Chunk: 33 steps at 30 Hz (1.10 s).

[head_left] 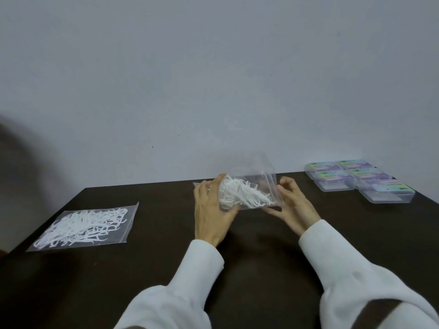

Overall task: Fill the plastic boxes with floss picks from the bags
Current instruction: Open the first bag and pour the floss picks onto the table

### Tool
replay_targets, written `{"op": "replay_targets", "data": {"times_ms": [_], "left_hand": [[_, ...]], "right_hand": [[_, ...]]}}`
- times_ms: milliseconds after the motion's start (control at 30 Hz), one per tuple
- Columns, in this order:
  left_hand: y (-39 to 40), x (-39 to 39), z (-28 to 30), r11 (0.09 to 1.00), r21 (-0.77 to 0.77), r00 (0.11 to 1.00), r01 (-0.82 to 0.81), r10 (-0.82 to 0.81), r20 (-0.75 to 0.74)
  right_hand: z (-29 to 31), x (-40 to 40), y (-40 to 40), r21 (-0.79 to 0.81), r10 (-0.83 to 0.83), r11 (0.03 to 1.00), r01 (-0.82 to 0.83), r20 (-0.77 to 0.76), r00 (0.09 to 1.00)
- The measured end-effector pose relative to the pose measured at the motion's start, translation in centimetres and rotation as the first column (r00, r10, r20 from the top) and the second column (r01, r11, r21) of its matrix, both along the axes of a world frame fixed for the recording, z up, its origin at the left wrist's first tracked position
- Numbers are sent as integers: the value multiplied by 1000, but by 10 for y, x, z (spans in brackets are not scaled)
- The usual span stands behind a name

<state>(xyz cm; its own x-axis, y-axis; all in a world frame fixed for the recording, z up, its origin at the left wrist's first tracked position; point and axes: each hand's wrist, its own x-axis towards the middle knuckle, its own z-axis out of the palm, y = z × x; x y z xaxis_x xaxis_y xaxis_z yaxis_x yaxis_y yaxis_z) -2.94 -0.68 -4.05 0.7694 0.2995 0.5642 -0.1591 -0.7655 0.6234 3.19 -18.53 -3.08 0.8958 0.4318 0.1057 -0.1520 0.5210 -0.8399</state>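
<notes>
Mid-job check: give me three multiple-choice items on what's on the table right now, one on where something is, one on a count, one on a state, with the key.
1. Where does the flat bag of floss picks lie?
A. on the table's left side
B. on top of the boxes
C. between the hands

2. How many plastic boxes show at the far right?
A. two
B. five
C. nine

3. What state is the bag in the hands in?
A. lying flat, untouched
B. empty and folded
C. lifted, holding picks, gripped by both hands

Key:
1. A, it lies flat on the dark table, left of both hands.
2. B, two rows of two plus one in front.
3. C, the left hand and right hand each hold an end, with white picks bunched inside.
</notes>
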Motion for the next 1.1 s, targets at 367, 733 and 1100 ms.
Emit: {"op": "replay_targets", "data": {"times_ms": [367, 733, 1100], "left_hand": [[2, -1, -5, 988, 124, 996, -88, 91, -23], [5, 1, -8, 965, 240, 994, -106, 101, 34], [15, 2, -13, 936, 320, 986, -149, 165, -22]], "right_hand": [[1, -4, 0, -370, 48, 929, 30, 202, 978], [-5, 3, -4, -696, 302, 715, -67, 221, 927], [-16, 16, -10, -817, 254, 478, 322, 479, 840]]}}
